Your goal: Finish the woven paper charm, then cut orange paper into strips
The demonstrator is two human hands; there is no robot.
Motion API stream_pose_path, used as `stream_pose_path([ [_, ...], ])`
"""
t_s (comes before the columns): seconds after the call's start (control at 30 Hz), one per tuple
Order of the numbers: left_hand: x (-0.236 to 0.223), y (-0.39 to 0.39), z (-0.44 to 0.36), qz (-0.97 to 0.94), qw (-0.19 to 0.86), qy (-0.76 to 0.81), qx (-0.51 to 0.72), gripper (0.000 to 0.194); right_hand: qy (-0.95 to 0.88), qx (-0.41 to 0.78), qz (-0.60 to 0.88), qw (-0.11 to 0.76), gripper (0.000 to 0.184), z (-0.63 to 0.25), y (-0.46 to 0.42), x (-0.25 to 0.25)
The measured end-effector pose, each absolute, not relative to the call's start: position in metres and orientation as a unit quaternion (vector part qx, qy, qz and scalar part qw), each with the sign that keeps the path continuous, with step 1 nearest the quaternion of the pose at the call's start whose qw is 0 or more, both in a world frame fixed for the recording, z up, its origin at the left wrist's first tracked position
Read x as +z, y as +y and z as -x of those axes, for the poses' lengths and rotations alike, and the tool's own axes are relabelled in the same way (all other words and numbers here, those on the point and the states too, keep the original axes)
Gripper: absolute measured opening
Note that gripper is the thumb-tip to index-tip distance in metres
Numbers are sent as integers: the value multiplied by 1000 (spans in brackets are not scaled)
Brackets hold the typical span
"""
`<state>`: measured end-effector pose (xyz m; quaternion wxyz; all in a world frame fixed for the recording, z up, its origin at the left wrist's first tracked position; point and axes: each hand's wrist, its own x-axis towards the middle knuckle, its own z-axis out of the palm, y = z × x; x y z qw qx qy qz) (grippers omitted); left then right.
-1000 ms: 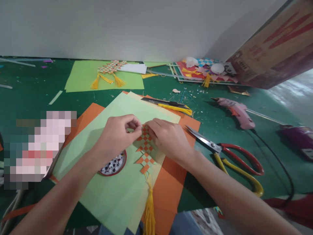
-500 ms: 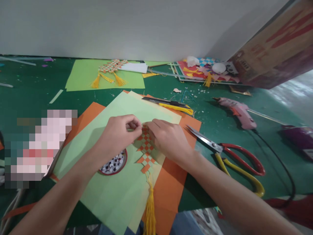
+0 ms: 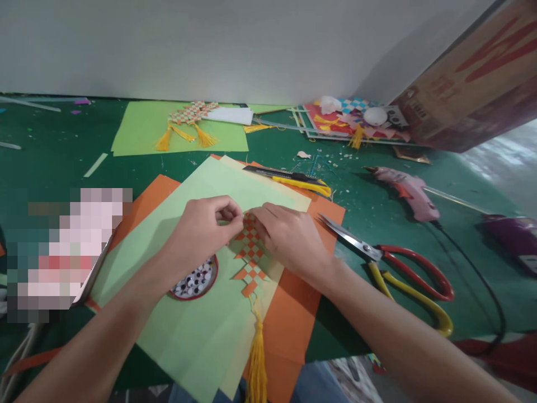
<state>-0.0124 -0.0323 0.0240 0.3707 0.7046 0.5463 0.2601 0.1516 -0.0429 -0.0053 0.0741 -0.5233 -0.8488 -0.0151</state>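
Note:
An orange and light green woven paper fish (image 3: 251, 249) lies on a pale green sheet (image 3: 180, 341), its yellow tassel (image 3: 257, 358) hanging toward me. My right hand (image 3: 287, 232) is closed over the fish's upper right side, with its fingertips hidden behind the knuckles. Just left of the fish's top end, my left hand (image 3: 212, 221) is pinched, thumb against fingers; whatever sits in the pinch is too small to make out. Partly under my left wrist stands a round red-rimmed dish (image 3: 195, 282) of googly eyes.
Orange sheets (image 3: 289, 324) stick out under the green one. A utility knife (image 3: 289, 178) lies at the far edge of the sheets. To the right are scissors (image 3: 369, 252) and a pink glue gun (image 3: 409, 193) with its cord. Tasselled woven fish (image 3: 193, 115) lie at the back, beside a cardboard box (image 3: 470, 84).
Almost nothing differs. Both hands keep the same place at the fish's top end, and the view shifts only slightly.

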Motion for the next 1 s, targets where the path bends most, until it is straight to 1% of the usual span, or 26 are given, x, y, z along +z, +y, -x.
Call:
stream_pose_path([
  [0.17, 22, -31, 12, -707, 370, 540, 268, 8, -853, -24, 517, 70, 29, -151, -44, -6],
  [0.33, 22, -31, 12, -702, 377, 543, 266, 7, -856, -67, 510, 50, 25, -150, -45, -6],
  [0.73, 22, -31, 12, -707, 370, 542, 264, 8, -860, -109, 495, 58, 29, -148, -47, -8],
  [0.83, 20, -31, 13, -709, 366, 540, 267, 8, -863, -105, 492, 43, 31, -146, -48, -4],
  [1.0, 19, -31, 13, -712, 361, 536, 274, 8, -864, -97, 494, -10, 37, -142, -50, 2],
])
